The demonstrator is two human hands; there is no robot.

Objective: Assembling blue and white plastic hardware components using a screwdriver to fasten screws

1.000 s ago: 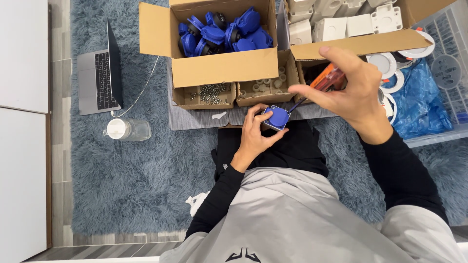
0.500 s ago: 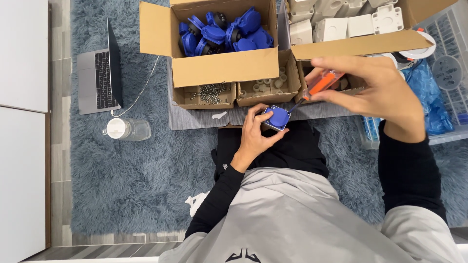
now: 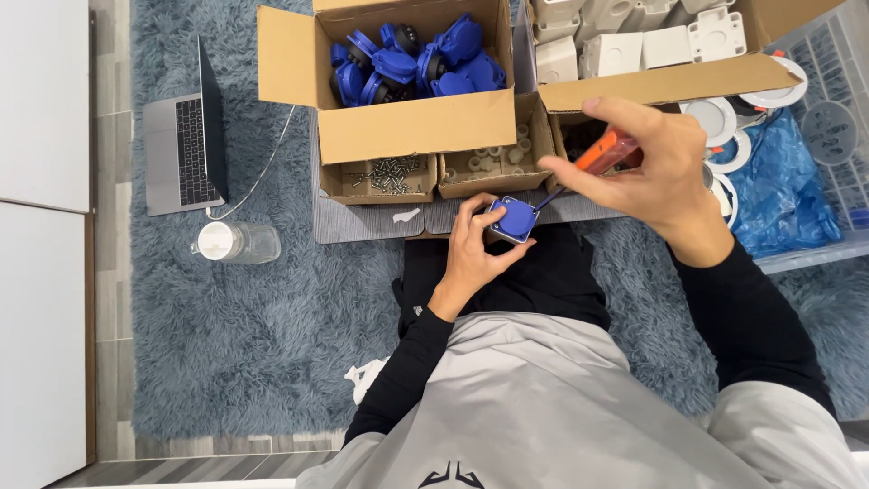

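My left hand [image 3: 475, 249] holds a small blue square part [image 3: 512, 219] over my lap, fingers wrapped around its edges. My right hand [image 3: 656, 167] grips a screwdriver with an orange handle [image 3: 605, 152]; its dark shaft slants down to the left and the tip touches the blue part's right side. Behind the hands stands an open cardboard box [image 3: 412, 127] filled with several blue parts [image 3: 416, 62] of the same kind.
Two small cardboard trays hold screws [image 3: 385, 172] and white plugs [image 3: 493, 163]. A second box with white housings [image 3: 634, 41] is at the back right, beside white rings and a blue bag [image 3: 778, 190]. A laptop [image 3: 186, 149] and a clear bottle [image 3: 237, 243] lie on the blue rug to the left.
My right hand swung right and back with the screwdriver, then returned left so the tip meets the blue part again. The left hand stayed put holding the part.
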